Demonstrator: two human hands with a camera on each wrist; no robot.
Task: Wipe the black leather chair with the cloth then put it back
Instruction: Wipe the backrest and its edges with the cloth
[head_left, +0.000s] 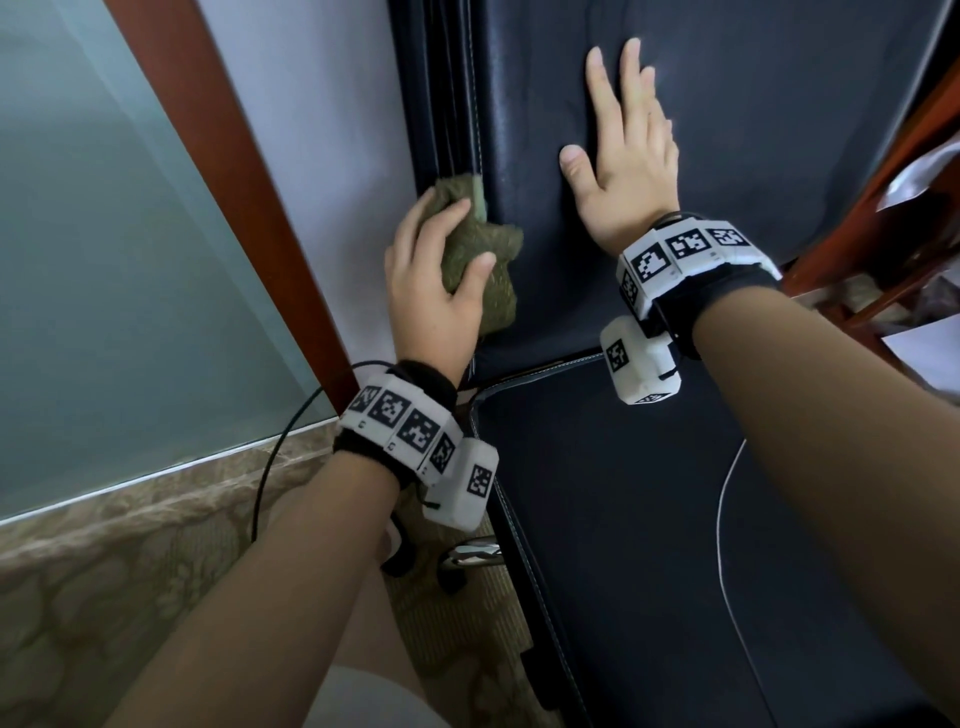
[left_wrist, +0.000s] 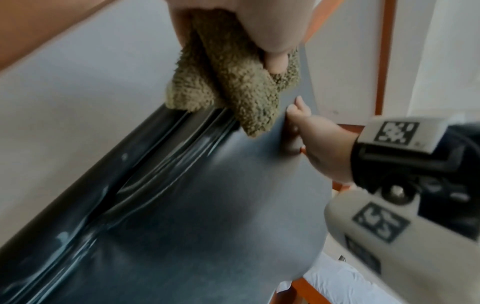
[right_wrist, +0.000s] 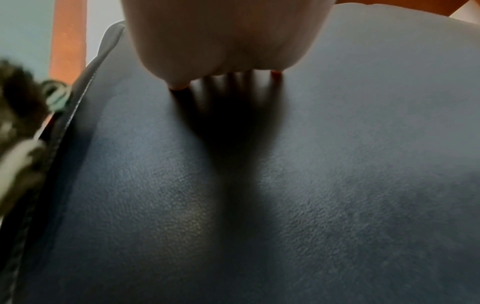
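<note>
The left hand (head_left: 434, 291) grips a bunched olive-green cloth (head_left: 480, 249), its fingers (head_left: 447, 218) and thumb curled round the wad. The cloth presses against the left edge of the black leather chair (head_left: 779, 130) backrest, right at the stitched seam and the glossy folds beside it; in the left wrist view a loose corner of the cloth hangs below the fingers onto the leather.

The right hand (head_left: 626, 161) lies flat on the backrest, just to the right of the cloth and apart from it. Its fingers (head_left: 631, 78) are straight and spread, palm against the leather, holding nothing. The right wrist view shows the palm pressed to the grained surface with its shadow below.

Beneath both hands the chair's seat cushion (head_left: 649, 545) stretches toward the person. Left of the cloth-holding fingers runs a reddish wooden frame (head_left: 249, 171) with frosted glass (head_left: 93, 260), above patterned carpet (head_left: 104, 571).
</note>
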